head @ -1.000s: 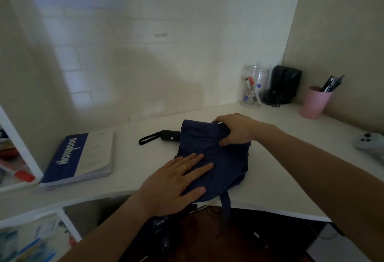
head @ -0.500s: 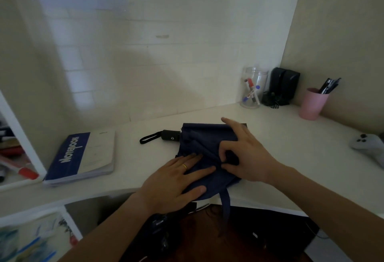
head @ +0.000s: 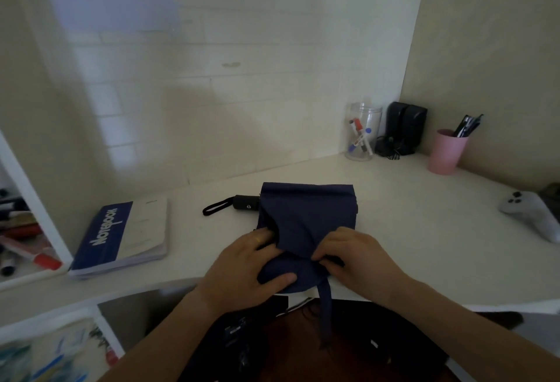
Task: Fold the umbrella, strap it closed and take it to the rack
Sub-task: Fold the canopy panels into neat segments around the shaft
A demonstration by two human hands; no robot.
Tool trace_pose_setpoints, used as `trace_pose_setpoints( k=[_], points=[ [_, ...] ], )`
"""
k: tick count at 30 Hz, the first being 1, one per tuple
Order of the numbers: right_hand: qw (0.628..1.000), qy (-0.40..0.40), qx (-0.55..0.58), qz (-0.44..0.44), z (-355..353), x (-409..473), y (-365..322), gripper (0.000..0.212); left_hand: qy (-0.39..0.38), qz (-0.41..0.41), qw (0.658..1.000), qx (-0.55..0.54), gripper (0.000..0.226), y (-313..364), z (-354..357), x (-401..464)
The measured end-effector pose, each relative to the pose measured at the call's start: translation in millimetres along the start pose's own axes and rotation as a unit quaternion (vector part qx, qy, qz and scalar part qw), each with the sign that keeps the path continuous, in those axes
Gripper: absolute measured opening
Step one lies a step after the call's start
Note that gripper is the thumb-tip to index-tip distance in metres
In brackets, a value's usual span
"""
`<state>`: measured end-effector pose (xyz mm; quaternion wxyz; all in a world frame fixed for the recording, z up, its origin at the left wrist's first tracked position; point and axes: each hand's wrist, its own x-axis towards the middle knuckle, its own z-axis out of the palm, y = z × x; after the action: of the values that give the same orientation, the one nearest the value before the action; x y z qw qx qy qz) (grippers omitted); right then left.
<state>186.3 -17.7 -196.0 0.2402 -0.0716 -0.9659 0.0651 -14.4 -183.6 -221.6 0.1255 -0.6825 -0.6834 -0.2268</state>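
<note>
The navy folding umbrella (head: 306,215) lies flat on the white desk (head: 409,230), its canopy cloth spread in a rough rectangle. Its black handle (head: 246,203) with a wrist loop sticks out to the left. The navy closing strap (head: 325,312) hangs off the desk's front edge. My left hand (head: 242,269) grips the near left fold of cloth, thumb on top and fingers tucked into the fold. My right hand (head: 354,254) pinches the cloth at the near right, just above the strap. No rack is in view.
A blue notebook (head: 121,236) lies left of the umbrella. At the back right stand a clear jar of markers (head: 362,133), black speakers (head: 406,127) and a pink pen cup (head: 447,151). A grey game controller (head: 533,212) sits far right. Open shelves (head: 27,230) are at left.
My right hand came from the umbrella's far edge down to the near edge and now pinches the cloth. My left hand went from lying flat to gripping the fold. The cloth is smoother.
</note>
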Motion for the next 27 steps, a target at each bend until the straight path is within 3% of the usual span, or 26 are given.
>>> trace_pose_setpoints(
  k=[2,4,6,8,11,13,15,17,21,23,25,27],
  points=[
    [1.0,-0.001,-0.01,-0.02,4,-3,-1,0.021,0.112,-0.043,0.992,-0.028,0.059,4,-3,-4],
    [0.999,-0.008,-0.014,-0.045,4,-3,-2,0.026,0.154,-0.027,0.988,-0.016,0.068,7,-7,-5],
    [0.999,-0.023,-0.005,-0.049,2,-1,-1,0.028,0.088,0.054,0.994,0.045,0.064,6,-12,-5],
    [0.999,-0.04,0.008,-0.036,-1,-1,-1,0.03,0.005,0.079,0.995,0.068,0.05,2,-13,-5],
    [0.993,-0.061,0.093,0.043,-11,4,4,0.028,-0.032,0.008,0.999,0.028,0.051,-2,-14,-3],
    [0.989,-0.03,0.127,0.075,-20,18,10,0.023,-0.038,-0.033,0.999,-0.006,0.056,2,-18,10],
    [0.997,0.008,0.032,0.067,-23,30,21,0.018,-0.05,-0.056,0.997,0.001,0.055,4,-21,29],
    [0.995,-0.033,-0.057,0.075,-19,32,30,0.02,-0.076,-0.065,0.995,0.008,0.049,4,-21,49],
    [0.985,-0.125,-0.065,0.099,-23,32,29,0.025,-0.13,-0.081,0.988,0.011,0.043,-3,-13,76],
    [0.988,-0.071,-0.069,0.116,-35,49,33,0.021,-0.146,-0.058,0.986,0.056,0.041,-4,-6,80],
    [0.988,0.017,-0.07,0.139,-40,69,46,0.031,-0.138,-0.031,0.985,0.096,0.04,-5,4,77],
    [0.985,-0.031,-0.038,0.167,-42,87,56,0.062,-0.097,-0.009,0.988,0.116,0.045,-6,12,71]
  ],
)
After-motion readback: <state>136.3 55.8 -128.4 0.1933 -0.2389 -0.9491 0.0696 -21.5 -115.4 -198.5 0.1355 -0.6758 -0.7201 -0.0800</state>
